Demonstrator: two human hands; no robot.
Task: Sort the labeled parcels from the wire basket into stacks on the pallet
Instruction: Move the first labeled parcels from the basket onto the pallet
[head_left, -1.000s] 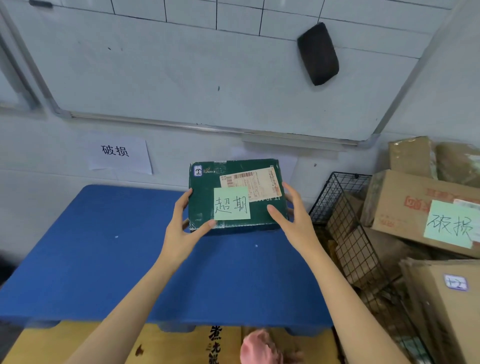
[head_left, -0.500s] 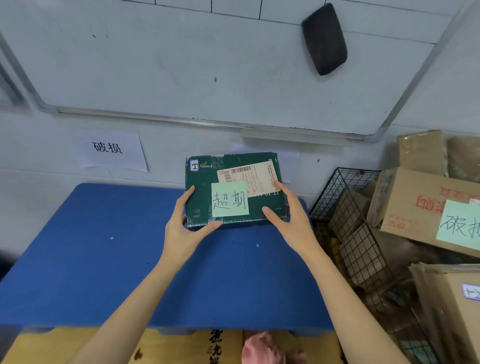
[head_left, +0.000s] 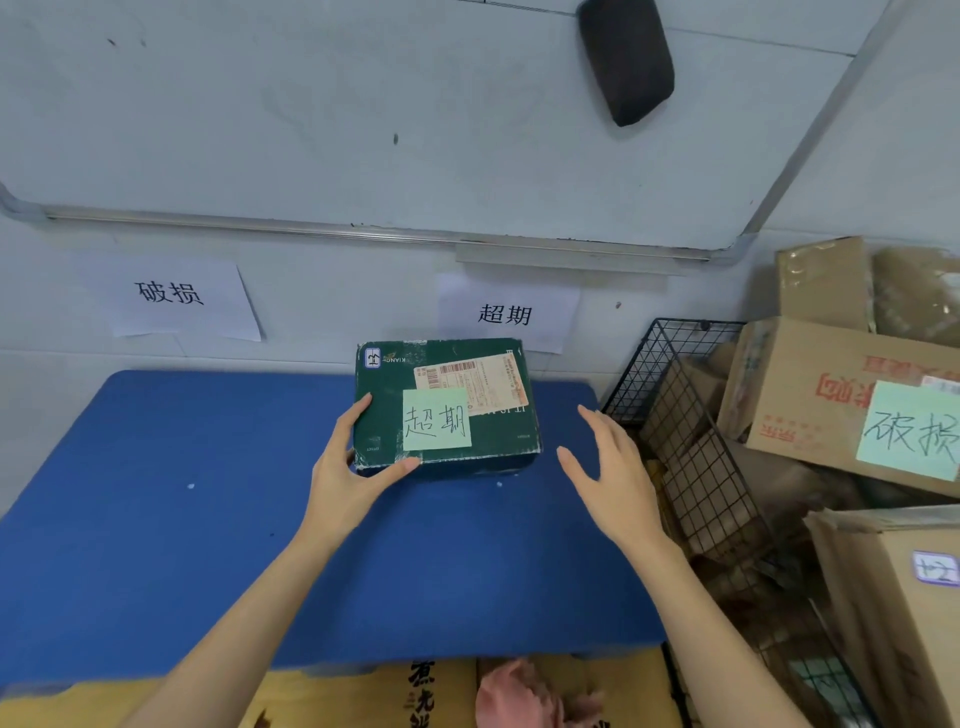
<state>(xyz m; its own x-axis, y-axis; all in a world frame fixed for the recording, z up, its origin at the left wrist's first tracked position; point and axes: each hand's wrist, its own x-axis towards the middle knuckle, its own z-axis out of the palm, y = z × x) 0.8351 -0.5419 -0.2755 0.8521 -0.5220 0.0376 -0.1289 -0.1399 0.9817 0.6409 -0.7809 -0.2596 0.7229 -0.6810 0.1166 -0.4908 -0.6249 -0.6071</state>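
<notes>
now the left hand (head_left: 343, 483) lay straight-fingered against the near-left corner of the green parcel (head_left: 447, 405) on the blue pallet (head_left: 208, 519), right hand (head_left: 613, 478) spread just clear of it.

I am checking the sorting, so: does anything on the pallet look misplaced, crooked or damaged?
Nothing is misplaced: the green parcel, noted 超期, lies on the blue pallet below the matching wall sign. It sits slightly skewed, and its near edge looks scuffed.
</notes>
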